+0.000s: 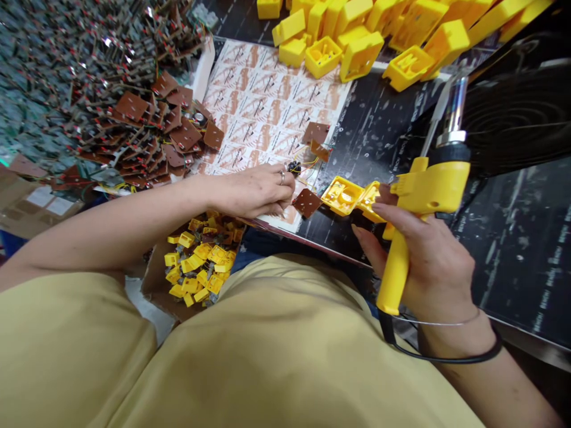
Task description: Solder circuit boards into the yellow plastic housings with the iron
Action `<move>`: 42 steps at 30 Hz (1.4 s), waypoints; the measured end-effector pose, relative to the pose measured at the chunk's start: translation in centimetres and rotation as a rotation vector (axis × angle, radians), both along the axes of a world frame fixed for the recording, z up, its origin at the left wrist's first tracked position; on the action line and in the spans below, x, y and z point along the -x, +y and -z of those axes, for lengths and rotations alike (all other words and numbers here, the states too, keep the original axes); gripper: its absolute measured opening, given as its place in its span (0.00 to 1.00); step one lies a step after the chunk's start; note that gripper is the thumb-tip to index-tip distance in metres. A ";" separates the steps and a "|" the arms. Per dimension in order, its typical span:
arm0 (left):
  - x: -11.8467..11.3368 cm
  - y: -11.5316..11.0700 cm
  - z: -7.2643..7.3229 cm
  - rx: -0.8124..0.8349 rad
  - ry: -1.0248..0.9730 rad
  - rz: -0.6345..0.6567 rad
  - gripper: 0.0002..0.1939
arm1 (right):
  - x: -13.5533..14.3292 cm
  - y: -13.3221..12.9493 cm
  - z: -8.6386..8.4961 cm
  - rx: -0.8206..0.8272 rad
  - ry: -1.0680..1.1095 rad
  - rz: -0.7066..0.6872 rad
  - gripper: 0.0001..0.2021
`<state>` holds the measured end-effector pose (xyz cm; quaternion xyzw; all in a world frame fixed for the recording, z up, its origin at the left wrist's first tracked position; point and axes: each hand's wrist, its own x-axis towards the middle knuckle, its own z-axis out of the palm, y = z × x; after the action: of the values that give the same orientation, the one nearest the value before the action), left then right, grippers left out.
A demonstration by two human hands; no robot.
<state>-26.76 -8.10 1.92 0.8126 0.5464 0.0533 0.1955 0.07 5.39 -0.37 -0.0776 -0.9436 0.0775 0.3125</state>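
My right hand (432,261) grips a yellow soldering gun (392,273), its metal barrel pointing up and away. The thumb and a fingertip of that hand are beside an open yellow plastic case (342,195), its second half (369,201) lying next to it. My left hand (261,189), with a ring on one finger, is curled at the edge of the printed sheet; what its fingers hold is hidden. Close to them are a brown circuit board (307,203) and a small black component (294,168). Thin wires run toward two more brown boards (316,132).
A large heap of circuit boards (89,77) covers the left side. Yellow cases (323,56) are piled along the back. Below my left forearm, a cardboard box (156,285) holds small yellow pieces (200,261). A black coiled object (517,107) stands at right.
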 end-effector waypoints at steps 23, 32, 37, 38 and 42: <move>-1.5 -0.2 0.1 -0.025 0.165 -0.063 0.10 | 0.3 -0.3 0.2 -0.043 0.023 -0.025 0.20; -2.5 -0.7 0.6 -0.059 0.140 -0.349 0.09 | 0.3 -0.5 0.3 -0.032 0.029 -0.028 0.25; -0.8 -0.9 1.6 -0.231 0.195 -0.478 0.12 | -0.1 -0.5 0.3 -0.020 0.028 -0.026 0.29; -0.8 -1.3 1.6 -0.266 0.210 -0.485 0.13 | -0.2 -0.4 0.3 -0.018 0.028 -0.022 0.30; -2.3 -4.4 1.2 -0.403 0.319 -0.411 0.14 | -0.3 -0.1 0.4 -0.008 0.029 -0.017 0.28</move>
<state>-24.44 -12.49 0.68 0.7058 0.7011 0.0709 -0.0722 0.35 5.28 -0.80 -0.0670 -0.9398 0.0775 0.3259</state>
